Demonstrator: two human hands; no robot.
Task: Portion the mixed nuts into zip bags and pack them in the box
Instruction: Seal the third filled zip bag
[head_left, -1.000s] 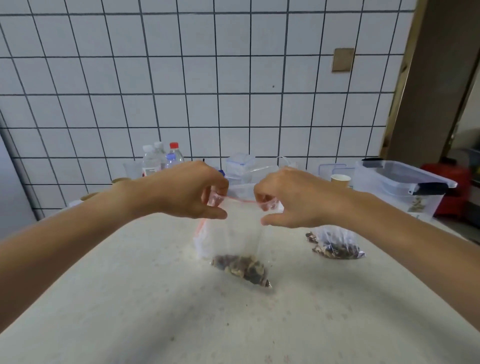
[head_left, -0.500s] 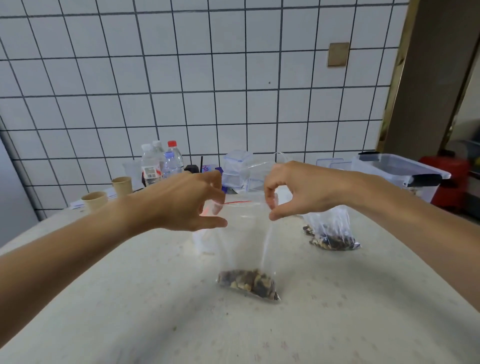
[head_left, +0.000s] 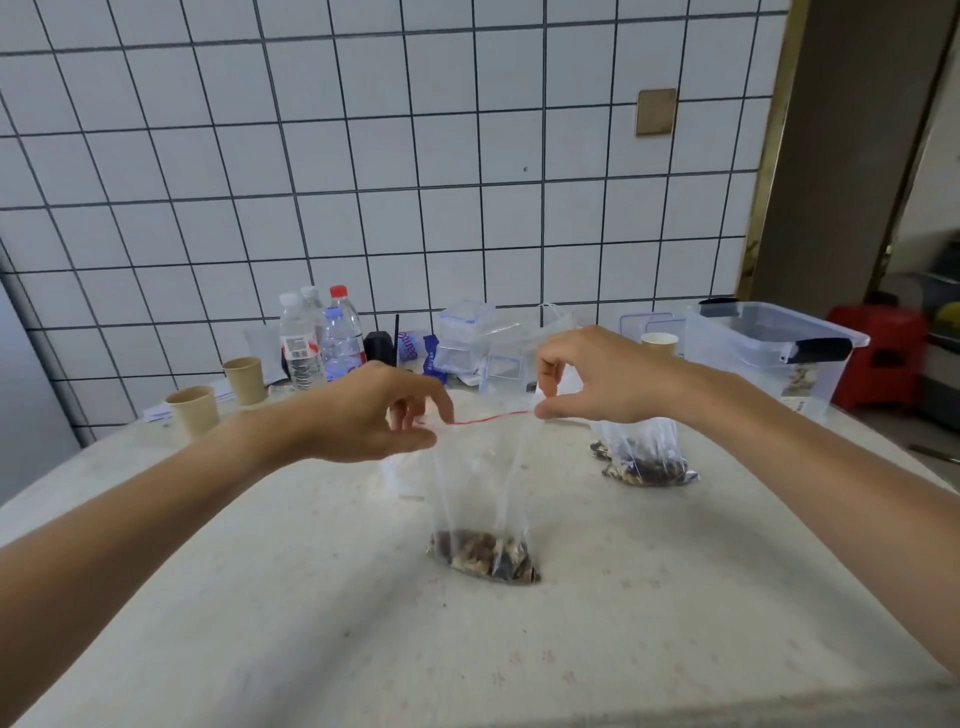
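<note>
1. Zip bag (head_left: 480, 483) hangs upright over the middle of the table (head_left: 260, 597), clear plastic with a red strip along its top edge.
2. Nuts (head_left: 483, 555) sit in a small dark heap at the bag's bottom; the bottom rests on the table.
3. Left hand (head_left: 374, 415) pinches the left end of the red strip between thumb and fingers; remaining fingers loosely curled.
4. Right hand (head_left: 597, 379) pinches the right end of the strip between thumb and forefinger, knuckles up.
5. Strip runs taut between the two pinches, slightly higher on the right.
6. Second bag (head_left: 644, 452) with nuts in it lies on the table behind and right of the held one, partly hidden by the right wrist.
7. Box (head_left: 774, 343), clear plastic with a dark latch, stands at the far right edge of the table. Something pale shows through its wall; cannot tell what it is.
8. Far edge, left side: two brown paper cups (head_left: 218, 392), then water bottles (head_left: 322, 338), one with a red cap.
9. Far edge, centre: small clear containers (head_left: 467, 338) and loose clear bags, crowded together; a third paper cup (head_left: 660, 344) stands behind the right hand.
10. White tiled wall (head_left: 415, 156) behind the table. Red stool (head_left: 878, 358) beyond the box on the right.
</note>
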